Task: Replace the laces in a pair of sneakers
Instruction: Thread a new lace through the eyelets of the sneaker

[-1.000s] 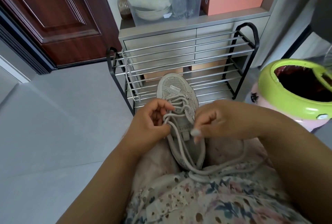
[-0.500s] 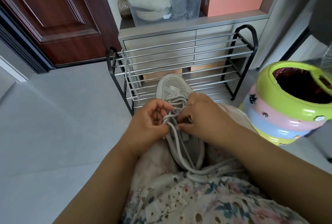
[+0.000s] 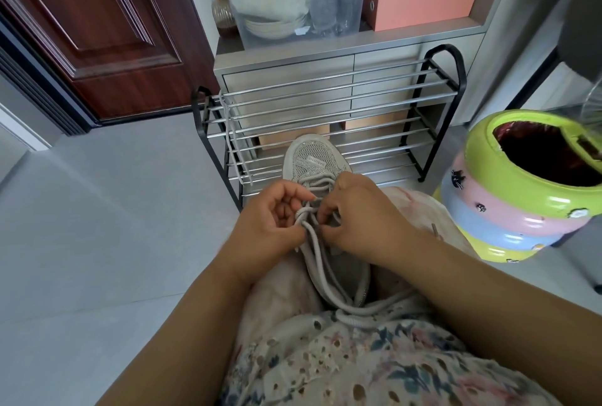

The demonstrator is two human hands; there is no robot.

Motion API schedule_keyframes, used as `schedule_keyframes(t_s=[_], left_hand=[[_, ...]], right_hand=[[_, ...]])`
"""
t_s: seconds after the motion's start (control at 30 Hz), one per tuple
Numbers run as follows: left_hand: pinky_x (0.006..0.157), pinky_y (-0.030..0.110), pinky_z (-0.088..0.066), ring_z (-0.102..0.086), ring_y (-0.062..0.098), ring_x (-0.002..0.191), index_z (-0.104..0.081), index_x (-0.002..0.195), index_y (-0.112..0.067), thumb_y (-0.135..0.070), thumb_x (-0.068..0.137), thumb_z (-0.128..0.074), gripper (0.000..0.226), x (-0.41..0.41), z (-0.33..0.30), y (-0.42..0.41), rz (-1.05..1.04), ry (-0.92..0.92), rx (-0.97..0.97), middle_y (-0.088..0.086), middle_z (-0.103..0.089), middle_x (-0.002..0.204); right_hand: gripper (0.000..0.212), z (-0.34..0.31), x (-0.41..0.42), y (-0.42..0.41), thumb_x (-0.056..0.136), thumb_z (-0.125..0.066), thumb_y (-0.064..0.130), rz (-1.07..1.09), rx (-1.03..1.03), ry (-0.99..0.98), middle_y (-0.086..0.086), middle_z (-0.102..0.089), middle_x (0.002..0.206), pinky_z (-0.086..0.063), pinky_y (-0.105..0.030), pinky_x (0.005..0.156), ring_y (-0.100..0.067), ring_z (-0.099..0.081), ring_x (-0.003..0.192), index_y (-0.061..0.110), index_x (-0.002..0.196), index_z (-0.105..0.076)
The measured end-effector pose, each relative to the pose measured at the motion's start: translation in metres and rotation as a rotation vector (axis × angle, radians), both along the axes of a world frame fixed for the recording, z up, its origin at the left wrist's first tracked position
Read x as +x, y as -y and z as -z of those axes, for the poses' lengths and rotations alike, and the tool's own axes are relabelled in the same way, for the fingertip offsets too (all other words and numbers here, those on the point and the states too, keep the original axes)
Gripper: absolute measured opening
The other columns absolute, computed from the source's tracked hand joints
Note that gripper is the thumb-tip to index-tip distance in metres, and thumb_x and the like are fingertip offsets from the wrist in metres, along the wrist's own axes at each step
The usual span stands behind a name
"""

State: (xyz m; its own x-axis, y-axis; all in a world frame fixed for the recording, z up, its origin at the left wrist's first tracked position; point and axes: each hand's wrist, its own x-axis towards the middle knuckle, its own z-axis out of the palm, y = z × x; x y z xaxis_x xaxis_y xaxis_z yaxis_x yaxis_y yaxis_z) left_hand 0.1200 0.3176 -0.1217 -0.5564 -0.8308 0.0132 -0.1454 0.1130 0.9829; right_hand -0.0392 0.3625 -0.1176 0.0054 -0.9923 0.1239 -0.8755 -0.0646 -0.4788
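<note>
Head view: sneaker (image 3: 312,161) on lap, toe pointing away toward shoe rack (image 3: 325,106), long axis straight ahead. Lace (image 3: 329,288) trails back toward body. Left hand (image 3: 270,220) pinches lace at left of eyelet rows; right hand (image 3: 361,220) pinches at right, fingertips nearly meeting mid-tongue. Both equally near. Likely next threading crosses between them.

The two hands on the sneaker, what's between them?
In the head view, the grey lace crosses the gap between the left hand and right hand, over the sneaker.
</note>
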Motion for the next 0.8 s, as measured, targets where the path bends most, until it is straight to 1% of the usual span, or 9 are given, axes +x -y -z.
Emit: schedule_keyframes(t_s=[0.13,0.2,0.3,0.43,0.5,0.6,0.67,0.73,0.8], left_hand=[[0.068,0.038,-0.047,-0.054,0.025,0.076,-0.065,0.093,-0.021,-0.007,0.057,-0.064,0.038,0.001,-0.001,-0.001,0.005,0.003,0.0,0.011,-0.059,0.082],[0.065,0.036,-0.045,-0.052,0.023,0.075,-0.064,0.092,-0.019,0.0,0.059,-0.06,0.038,0.001,-0.001,-0.001,-0.001,0.005,0.001,0.008,-0.058,0.08],[0.061,0.032,-0.046,-0.051,0.021,0.074,-0.065,0.091,-0.018,0.003,0.061,-0.059,0.037,0.002,0.001,0.0,0.005,-0.002,0.006,0.006,-0.057,0.078],[0.056,0.018,-0.043,-0.05,0.01,0.067,-0.067,0.087,-0.016,-0.007,0.069,-0.062,0.021,-0.001,-0.006,-0.006,-0.022,-0.031,0.008,-0.003,-0.055,0.071],[0.052,0.019,-0.042,-0.051,0.011,0.059,-0.069,0.084,-0.015,-0.024,0.076,-0.063,0.014,-0.005,-0.015,-0.01,-0.059,0.006,-0.115,0.001,-0.058,0.069],[0.058,0.034,-0.045,-0.054,0.024,0.063,-0.068,0.074,-0.009,-0.046,0.079,-0.061,0.037,-0.017,-0.027,-0.02,0.035,0.083,-0.309,0.009,-0.059,0.069],[0.051,0.031,-0.038,-0.045,0.017,0.052,-0.06,0.066,-0.005,-0.045,0.079,-0.067,0.042,-0.025,-0.031,-0.027,0.091,0.158,-0.326,0.006,-0.049,0.057],[0.049,0.025,-0.037,-0.042,0.006,0.048,-0.062,0.067,-0.006,-0.034,0.084,-0.07,0.034,-0.031,-0.035,-0.031,0.073,0.223,-0.349,-0.001,-0.048,0.053],[0.047,0.018,-0.038,-0.042,0.003,0.045,-0.07,0.076,-0.008,-0.026,0.087,-0.066,0.022,-0.033,-0.04,-0.031,-0.02,0.14,-0.25,0.004,-0.053,0.055]], right_hand=[[0.01,-0.01,-0.01,0.002,0.071,-0.069,0.013,-0.004,0.137,0.337,-0.011,-0.055,0.073,-0.037,-0.023,0.058,-0.02,-0.051,0.066,0.005,0.065,-0.067],[0.015,-0.016,-0.016,0.0,0.072,-0.064,0.008,0.071,0.251,0.633,-0.018,-0.048,0.068,-0.034,-0.022,0.049,-0.02,-0.043,0.055,-0.005,0.066,-0.061],[0.019,-0.025,-0.027,-0.004,0.079,-0.056,0.003,0.169,0.295,1.139,-0.009,-0.044,0.059,-0.031,-0.024,0.052,-0.015,-0.039,0.053,0.003,0.06,-0.059],[0.02,-0.039,-0.039,-0.008,0.082,-0.055,0.019,0.03,0.2,1.473,0.002,-0.044,0.056,-0.02,-0.022,0.042,-0.007,-0.033,0.043,0.009,0.066,-0.064],[0.019,-0.042,-0.039,-0.009,0.081,-0.055,0.021,-0.008,0.166,1.515,-0.002,-0.044,0.057,-0.024,-0.016,0.034,-0.007,-0.036,0.04,0.007,0.074,-0.065],[0.018,-0.041,-0.032,-0.008,0.08,-0.058,0.021,-0.042,0.135,1.483,-0.009,-0.053,0.055,-0.041,-0.017,0.037,-0.013,-0.046,0.042,0.005,0.083,-0.064],[0.017,-0.041,-0.03,-0.007,0.078,-0.059,0.019,-0.046,0.118,1.476,-0.01,-0.057,0.059,-0.047,-0.018,0.043,-0.014,-0.05,0.045,0.004,0.084,-0.065],[0.018,-0.04,-0.03,-0.007,0.078,-0.059,0.019,-0.055,0.081,1.457,-0.01,-0.058,0.064,-0.047,-0.019,0.047,-0.014,-0.052,0.05,0.005,0.085,-0.066],[0.023,-0.04,-0.033,-0.008,0.077,-0.059,0.025,-0.06,0.058,1.36,-0.003,-0.056,0.065,-0.04,-0.019,0.048,-0.01,-0.047,0.054,0.006,0.088,-0.068]])
